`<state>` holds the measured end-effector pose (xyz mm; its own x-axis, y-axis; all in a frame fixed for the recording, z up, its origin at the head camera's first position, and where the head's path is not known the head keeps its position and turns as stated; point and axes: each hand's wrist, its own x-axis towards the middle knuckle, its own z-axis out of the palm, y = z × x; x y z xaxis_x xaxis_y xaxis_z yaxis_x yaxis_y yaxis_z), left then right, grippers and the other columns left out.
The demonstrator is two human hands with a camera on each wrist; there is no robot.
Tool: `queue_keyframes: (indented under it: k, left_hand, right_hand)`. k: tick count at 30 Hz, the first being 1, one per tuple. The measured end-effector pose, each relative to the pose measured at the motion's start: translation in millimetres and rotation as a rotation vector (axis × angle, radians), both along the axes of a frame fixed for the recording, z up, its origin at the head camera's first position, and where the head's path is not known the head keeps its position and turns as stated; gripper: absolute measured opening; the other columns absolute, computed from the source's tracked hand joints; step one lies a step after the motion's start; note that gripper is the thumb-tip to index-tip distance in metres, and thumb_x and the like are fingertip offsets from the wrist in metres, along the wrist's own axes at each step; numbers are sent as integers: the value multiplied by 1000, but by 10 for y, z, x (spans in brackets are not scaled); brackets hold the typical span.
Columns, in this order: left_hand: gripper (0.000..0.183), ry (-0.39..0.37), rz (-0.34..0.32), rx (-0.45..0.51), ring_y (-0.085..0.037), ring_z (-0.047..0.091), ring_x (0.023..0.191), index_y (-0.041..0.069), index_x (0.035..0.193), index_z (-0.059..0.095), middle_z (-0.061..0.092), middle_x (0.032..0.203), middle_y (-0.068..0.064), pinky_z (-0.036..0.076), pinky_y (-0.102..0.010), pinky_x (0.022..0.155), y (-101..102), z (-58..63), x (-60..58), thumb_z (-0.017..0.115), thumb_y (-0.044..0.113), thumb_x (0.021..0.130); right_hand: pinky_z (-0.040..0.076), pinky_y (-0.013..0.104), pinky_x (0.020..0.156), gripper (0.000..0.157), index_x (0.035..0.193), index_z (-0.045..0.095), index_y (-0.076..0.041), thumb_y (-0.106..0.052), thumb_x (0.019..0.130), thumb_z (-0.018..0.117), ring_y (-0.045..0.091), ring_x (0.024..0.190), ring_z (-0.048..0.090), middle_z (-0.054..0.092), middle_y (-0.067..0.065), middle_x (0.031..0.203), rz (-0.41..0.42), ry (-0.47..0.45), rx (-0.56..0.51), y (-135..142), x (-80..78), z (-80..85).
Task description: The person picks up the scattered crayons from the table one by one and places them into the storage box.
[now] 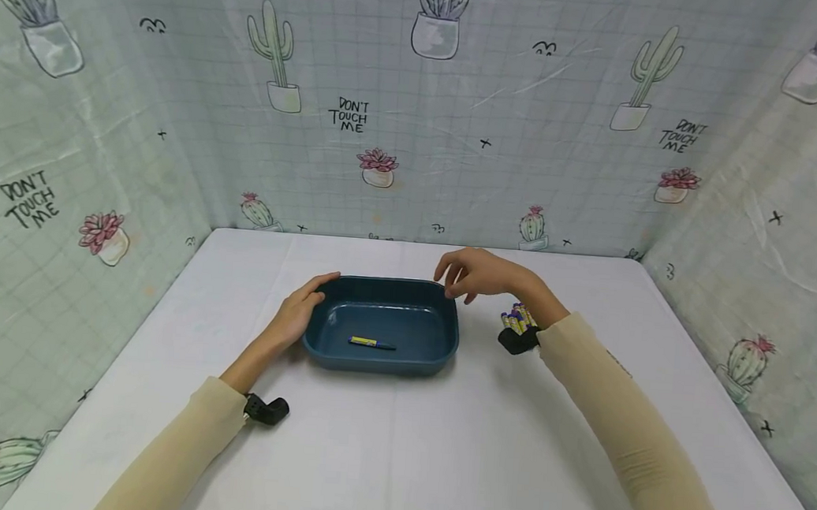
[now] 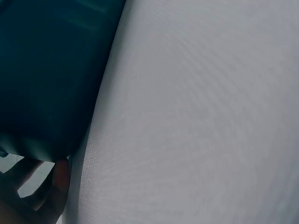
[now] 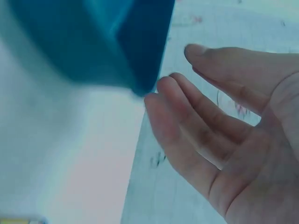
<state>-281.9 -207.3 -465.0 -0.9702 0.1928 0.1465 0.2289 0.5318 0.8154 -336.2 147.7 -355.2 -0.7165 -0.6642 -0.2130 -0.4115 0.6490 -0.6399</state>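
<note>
A dark blue rectangular tray [image 1: 379, 364] sits on the white table. Inside lies one marker [image 1: 371, 343] with a yellow label and a dark end. At the tray's back left corner, my left hand [image 1: 295, 310] holds the rim; the left wrist view shows its fingertips against the tray wall [image 2: 46, 84]. My right hand [image 1: 481, 274] hovers by the back right corner, fingers loosely bent. Nothing is between its fingers in the right wrist view, where the fingertips [image 3: 159, 109] are near the tray's corner [image 3: 145, 79]. Any contact there cannot be told.
Several yellow-and-blue markers [image 1: 516, 318] lie to the right of the tray, partly hidden by my right wrist and its black camera [image 1: 519, 340]. A patterned cloth [image 1: 430, 146] with cactus drawings rises behind and at both sides of the table [image 1: 395, 444].
</note>
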Motion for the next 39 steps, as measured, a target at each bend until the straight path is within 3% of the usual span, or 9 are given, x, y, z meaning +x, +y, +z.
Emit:
queue_keyframes:
  k: [7,15,22,32,39]
  left_hand:
    - [47,2,-5,3,-27,22,148,29,147,38,33,156,3,19,-57,118,-7,14,6,29,19,103]
    - [47,-2,-8,10,-28,21,148,31,147,38,32,157,1,18,-58,118,-21,-5,-3,29,19,103]
    - [46,0,-6,4,-26,21,148,32,147,38,33,156,4,18,-57,118,-31,-20,-35,29,19,103]
    - [46,-2,-8,7,-27,21,148,32,147,38,33,156,4,19,-57,118,-33,9,-34,29,20,103]
    - [47,13,-13,11,-28,22,148,31,147,39,34,156,2,19,-58,117,-17,11,-56,29,18,103]
  right_hand:
    - [59,46,74,26,117,60,-12,-12,91,63,24,86,67,67,14,106,-147,0,-58,525,70,-118]
    - [59,45,74,33,121,57,-2,-14,91,62,37,92,67,63,22,113,-302,35,-26,1020,93,-332]
    - [59,43,77,42,130,47,5,-11,93,59,35,101,63,57,28,120,-440,-78,11,1303,123,-469]
    - [60,38,76,56,140,39,2,-4,88,59,23,90,62,55,24,117,-474,-223,105,1412,98,-576]
    - [60,36,76,65,142,36,2,-4,84,65,20,89,60,53,24,119,-486,-243,123,1440,75,-681]
